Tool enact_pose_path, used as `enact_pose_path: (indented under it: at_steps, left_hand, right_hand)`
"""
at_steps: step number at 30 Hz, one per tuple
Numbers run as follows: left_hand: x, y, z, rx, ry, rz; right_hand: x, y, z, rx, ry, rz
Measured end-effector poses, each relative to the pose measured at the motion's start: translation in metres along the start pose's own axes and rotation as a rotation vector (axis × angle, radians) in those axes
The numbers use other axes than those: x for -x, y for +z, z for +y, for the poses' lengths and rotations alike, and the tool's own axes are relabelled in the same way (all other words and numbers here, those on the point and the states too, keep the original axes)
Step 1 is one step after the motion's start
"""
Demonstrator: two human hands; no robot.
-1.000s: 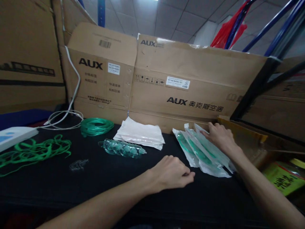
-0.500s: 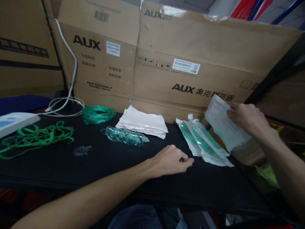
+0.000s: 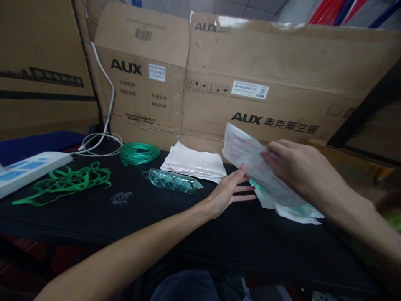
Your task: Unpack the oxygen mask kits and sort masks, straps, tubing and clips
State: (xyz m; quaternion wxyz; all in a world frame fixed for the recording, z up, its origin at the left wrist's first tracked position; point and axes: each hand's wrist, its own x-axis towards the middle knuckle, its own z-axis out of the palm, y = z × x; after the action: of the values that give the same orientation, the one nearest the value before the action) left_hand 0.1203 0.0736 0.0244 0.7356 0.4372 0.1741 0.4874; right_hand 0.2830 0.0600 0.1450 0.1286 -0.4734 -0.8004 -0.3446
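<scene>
The right hand (image 3: 297,171) grips a pouch (image 3: 250,161) above the tabletop (image 3: 156,221); the left hand (image 3: 230,192) lies open beside it. The pouch looks light, limp and slippery, best pinched at an edge.
</scene>
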Motion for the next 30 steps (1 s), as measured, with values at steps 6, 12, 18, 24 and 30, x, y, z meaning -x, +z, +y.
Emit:
enact_pose_path:
  at_steps: [6,12,18,24,30]
  left_hand:
    - [-0.006,-0.008,0.004,0.24,0.03,0.007]
    - [-0.013,-0.018,0.0,0.29,0.089,0.194]
    - [-0.013,-0.022,-0.002,0.217,0.108,0.295]
    - [-0.014,-0.019,0.003,0.178,0.201,0.295]
    - [-0.02,-0.026,0.008,0.146,0.242,0.398]
  right_hand:
    - [0.011,0.031,-0.058,0.152,-0.281,0.088]
    - [0.047,0.034,-0.081,-0.133,-0.277,0.134]
    - [0.1,0.037,-0.068,-0.667,0.355,0.411]
    - [0.116,0.072,-0.05,-1.472,1.0,0.362]
    - [0.115,0.083,-0.054,-1.711,1.056,0.411]
